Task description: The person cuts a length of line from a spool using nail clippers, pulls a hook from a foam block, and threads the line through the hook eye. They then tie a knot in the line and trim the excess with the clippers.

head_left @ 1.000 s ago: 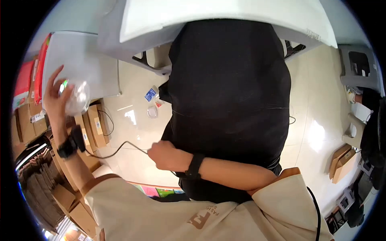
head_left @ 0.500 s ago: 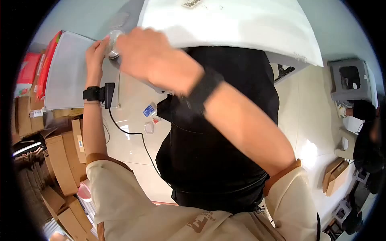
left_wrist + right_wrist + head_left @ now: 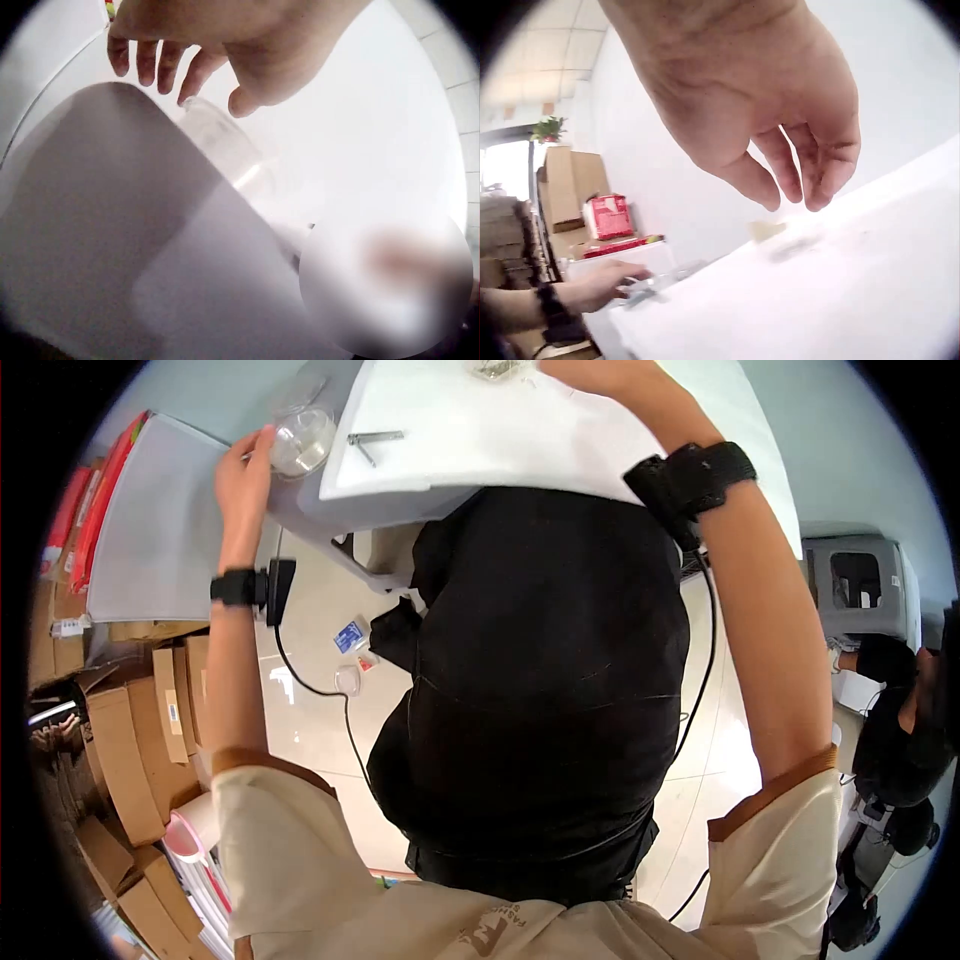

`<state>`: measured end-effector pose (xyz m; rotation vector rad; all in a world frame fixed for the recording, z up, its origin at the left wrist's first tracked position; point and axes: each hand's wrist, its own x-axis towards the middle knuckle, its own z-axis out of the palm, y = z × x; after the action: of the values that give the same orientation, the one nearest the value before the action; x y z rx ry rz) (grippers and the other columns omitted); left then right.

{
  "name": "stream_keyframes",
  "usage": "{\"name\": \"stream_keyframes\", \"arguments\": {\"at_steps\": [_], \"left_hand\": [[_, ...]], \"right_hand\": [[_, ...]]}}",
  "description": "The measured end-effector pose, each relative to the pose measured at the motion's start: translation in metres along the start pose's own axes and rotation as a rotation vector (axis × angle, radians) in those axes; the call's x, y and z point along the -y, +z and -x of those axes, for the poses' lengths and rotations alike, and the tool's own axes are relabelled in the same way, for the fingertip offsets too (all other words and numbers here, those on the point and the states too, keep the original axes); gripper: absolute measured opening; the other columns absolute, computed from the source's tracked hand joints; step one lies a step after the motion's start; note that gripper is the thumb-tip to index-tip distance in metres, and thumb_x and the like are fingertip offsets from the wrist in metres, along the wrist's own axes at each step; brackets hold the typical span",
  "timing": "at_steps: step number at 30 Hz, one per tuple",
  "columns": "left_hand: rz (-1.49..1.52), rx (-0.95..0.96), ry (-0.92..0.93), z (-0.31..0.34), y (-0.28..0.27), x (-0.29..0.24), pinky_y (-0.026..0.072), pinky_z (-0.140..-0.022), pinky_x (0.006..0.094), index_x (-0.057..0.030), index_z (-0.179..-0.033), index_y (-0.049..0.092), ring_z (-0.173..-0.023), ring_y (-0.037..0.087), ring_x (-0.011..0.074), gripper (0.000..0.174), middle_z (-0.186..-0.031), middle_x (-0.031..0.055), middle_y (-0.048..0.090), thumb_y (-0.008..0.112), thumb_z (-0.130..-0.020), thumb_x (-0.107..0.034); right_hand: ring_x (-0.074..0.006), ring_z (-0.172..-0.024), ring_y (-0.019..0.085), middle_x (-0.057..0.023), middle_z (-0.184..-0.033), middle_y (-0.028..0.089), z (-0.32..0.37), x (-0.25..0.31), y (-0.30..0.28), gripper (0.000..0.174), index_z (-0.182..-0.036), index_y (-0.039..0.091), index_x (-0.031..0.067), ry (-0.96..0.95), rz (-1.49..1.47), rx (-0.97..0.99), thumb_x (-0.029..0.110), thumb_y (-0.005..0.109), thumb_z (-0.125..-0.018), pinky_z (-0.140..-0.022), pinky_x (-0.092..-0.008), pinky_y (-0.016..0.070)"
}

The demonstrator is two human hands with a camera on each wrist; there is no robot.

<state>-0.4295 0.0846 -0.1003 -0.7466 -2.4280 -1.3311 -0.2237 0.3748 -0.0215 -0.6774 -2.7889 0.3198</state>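
Observation:
My left hand [image 3: 243, 482] is at the table's left end beside a clear round container [image 3: 303, 445]. In the left wrist view its fingers spread loosely, with the index fingertip at the rim of the container [image 3: 225, 139] and the thumb apart from it. My right hand [image 3: 600, 372] reaches over the table's far side, partly cut off in the head view. In the right wrist view, the right hand [image 3: 772, 120] points down with loosely bent fingers and nothing between them. Under them lies a small yellowish thing [image 3: 766, 230], blurred. A silver metal tool [image 3: 376, 437] with two arms lies on the tabletop.
A small clear tray [image 3: 497, 368] of thin pieces sits near the right hand. The white-covered table [image 3: 470, 455] stands over my lap. Left of it are a pale board [image 3: 150, 530] and cardboard boxes [image 3: 130, 750]. Cables hang from both wrists.
My left hand has brought the clear container from the left to the table's end. The right hand rose from my lap to the container, then swept right across the table; the metal tool now shows.

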Motion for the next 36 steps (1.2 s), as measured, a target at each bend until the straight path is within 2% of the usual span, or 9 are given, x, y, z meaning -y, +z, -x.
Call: {"name": "stream_keyframes", "arguments": {"at_steps": [4, 7, 10, 12, 16, 21, 25, 28, 36], "left_hand": [[0.123, -0.037, 0.055, 0.061, -0.023, -0.059, 0.0423, -0.069, 0.0262, 0.0019, -0.098, 0.067, -0.075, 0.053, 0.012, 0.032, -0.08, 0.0045, 0.062, 0.061, -0.089, -0.028], [0.136, 0.385, -0.084, 0.141, -0.052, -0.102, 0.04, -0.062, 0.0231, 0.0014, -0.081, 0.066, -0.063, 0.045, 0.0084, 0.022, -0.067, 0.0003, 0.054, 0.063, -0.087, -0.019], [0.225, 0.632, -0.128, 0.205, -0.08, -0.123, 0.038, -0.055, 0.023, 0.0019, -0.069, 0.063, -0.056, 0.045, 0.0074, 0.021, -0.059, 0.0007, 0.052, 0.066, -0.083, -0.012], [0.418, 0.627, -0.449, 0.236, -0.092, -0.137, 0.0394, -0.054, 0.0225, 0.0026, -0.069, 0.064, -0.055, 0.049, 0.0072, 0.019, -0.057, 0.0023, 0.056, 0.065, -0.083, -0.011], [0.261, 0.555, -0.706, 0.272, -0.08, -0.145, 0.0408, -0.055, 0.0219, 0.0035, -0.084, 0.067, -0.058, 0.053, 0.0081, 0.014, -0.064, 0.0038, 0.061, 0.063, -0.086, -0.01], [0.132, 0.514, -0.449, 0.284, -0.063, -0.152, 0.0427, -0.059, 0.0215, 0.0055, -0.094, 0.064, -0.067, 0.055, 0.0086, 0.016, -0.078, 0.0053, 0.062, 0.063, -0.087, -0.009], [0.373, 0.397, -0.667, 0.276, -0.044, -0.161, 0.0437, -0.064, 0.0217, 0.0047, -0.092, 0.064, -0.07, 0.055, 0.0092, 0.013, -0.082, 0.0064, 0.061, 0.063, -0.086, -0.006], [0.446, 0.497, -0.527, 0.275, -0.042, -0.166, 0.043, -0.063, 0.0205, 0.0049, -0.09, 0.064, -0.07, 0.055, 0.0089, 0.01, -0.081, 0.0066, 0.061, 0.063, -0.086, -0.004], [1.697, 0.4, -0.871, 0.257, -0.041, -0.19, 0.0455, -0.07, 0.0312, -0.0028, -0.099, 0.054, -0.073, 0.056, 0.0192, 0.019, -0.077, 0.0095, 0.058, 0.045, -0.099, -0.02]], "right_hand": [[-0.039, -0.086, 0.065, -0.0276, -0.086, 0.065, 0.002, -0.054, 0.003, 0.02, -0.082, 0.066, -0.0047, 0.049, -0.046, -0.007, 0.009, 0.059, -0.069, -0.077, -0.0418, 0.0524], [-0.0343, -0.074, 0.067, -0.0246, -0.083, 0.066, 0.046, -0.024, -0.011, 0.017, -0.077, 0.07, -0.0009, -0.094, -0.162, -0.084, 0.01, 0.06, -0.07, -0.066, -0.0366, 0.0537], [-0.0267, -0.069, 0.062, -0.0142, -0.073, 0.063, 0.139, 0.039, -0.033, 0.015, -0.076, 0.064, 0.0027, -0.184, -0.478, 0.446, 0.017, 0.067, -0.076, -0.061, -0.0315, 0.0482], [-0.0291, -0.062, 0.058, -0.0125, -0.069, 0.054, 0.201, 0.06, -0.007, 0.022, -0.074, 0.057, 0.0031, -0.519, -0.445, 0.298, 0.017, 0.074, -0.069, -0.053, -0.037, 0.0454], [-0.0263, -0.057, 0.057, -0.0112, -0.074, 0.049, 0.247, 0.091, 0.012, 0.021, -0.074, 0.051, 0.0004, -0.469, -0.272, 0.505, 0.011, 0.069, -0.072, -0.049, -0.0337, 0.0482], [-0.0259, -0.057, 0.056, -0.0109, -0.075, 0.046, 0.262, 0.092, 0.027, 0.012, -0.074, 0.051, 0.0005, -0.45, -0.392, 0.383, 0.001, 0.063, -0.073, -0.047, -0.0339, 0.0469], [-0.0259, -0.057, 0.061, -0.0131, -0.079, 0.055, 0.268, 0.091, 0.02, 0.02, -0.084, 0.055, -0.004, -0.437, -0.461, 0.404, 0.001, 0.063, -0.066, -0.049, -0.0324, 0.0505], [-0.0295, -0.057, 0.06, -0.0129, -0.073, 0.054, 0.276, 0.088, 0.013, 0.019, -0.087, 0.051, -0.0033, -0.381, -0.603, 0.377, 0.0, 0.061, -0.071, -0.048, -0.0354, 0.0483], [-0.0291, -0.054, 0.055, -0.0116, -0.064, 0.052, 0.294, 0.07, -0.014, 0.015, -0.077, 0.051, 0.002, -0.2, -0.826, 0.29, 0.001, 0.066, -0.077, -0.047, -0.0363, 0.0441]]}}
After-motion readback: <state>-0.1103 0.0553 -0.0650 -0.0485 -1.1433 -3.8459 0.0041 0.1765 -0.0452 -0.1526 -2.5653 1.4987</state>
